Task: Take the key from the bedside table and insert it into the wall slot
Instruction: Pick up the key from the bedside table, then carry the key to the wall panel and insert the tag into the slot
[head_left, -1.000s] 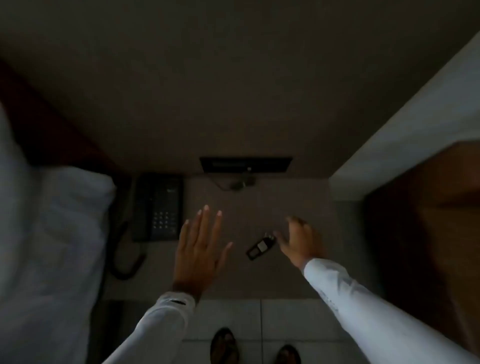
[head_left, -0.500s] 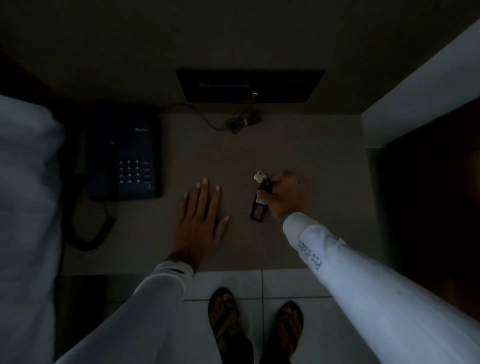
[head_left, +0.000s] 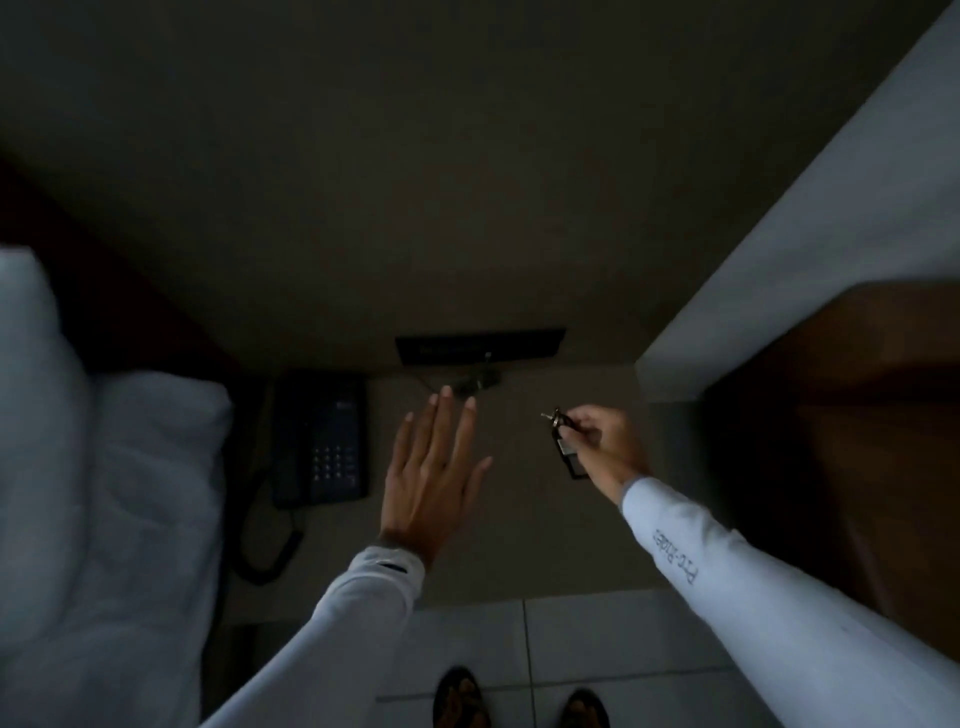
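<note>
While above bedside table (head_left: 519, 530), key (head_left: 563, 441) in right hand (head_left: 605, 447).

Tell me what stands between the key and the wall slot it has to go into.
Cannot be settled: no wall slot is identifiable in this dim view. The key hangs in the right hand, lifted off the bedside table; the dark wall panel behind is unobstructed.

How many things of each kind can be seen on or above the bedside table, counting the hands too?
Hands: 2, the left hand open and flat, the right hand holding the key
Key with tag: 1, the key lifted in the right hand
Telephone: 1, the dark telephone on the table
Coiled cable: 1, the cable by the wall
Total: 5
</note>
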